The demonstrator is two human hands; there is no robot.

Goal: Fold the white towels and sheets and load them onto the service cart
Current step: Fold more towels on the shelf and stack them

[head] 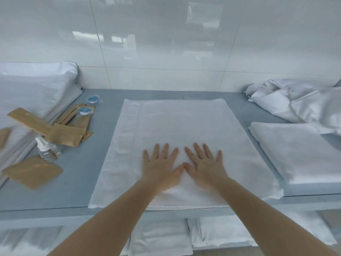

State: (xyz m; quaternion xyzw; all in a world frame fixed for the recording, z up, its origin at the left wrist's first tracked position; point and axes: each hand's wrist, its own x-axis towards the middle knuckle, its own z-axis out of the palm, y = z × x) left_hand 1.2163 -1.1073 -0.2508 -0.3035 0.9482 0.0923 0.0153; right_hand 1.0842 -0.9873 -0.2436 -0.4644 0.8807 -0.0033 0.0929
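Left hand (160, 164), right hand (204, 163): flat, fingers spread, palms down, thumbs touching, gripping nothing; pressed side by side on white towel (177, 130), probably to smooth creases before next fold. Towel: spread flat at centre of blue-grey tabletop (77, 174), near edge at table front. Folded sheet (299, 154): just right of towel. Crumpled linen (299, 100): far right, apparently awaiting folding. Brown packets (55, 132), spray bottle (47, 150): left, apart from towel.

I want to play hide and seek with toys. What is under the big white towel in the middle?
The towel lies flat on the blue-grey tabletop, which shows around its edges. Both hands, left and right, press on top. Anything between towel and table is covered, though no bump shows.
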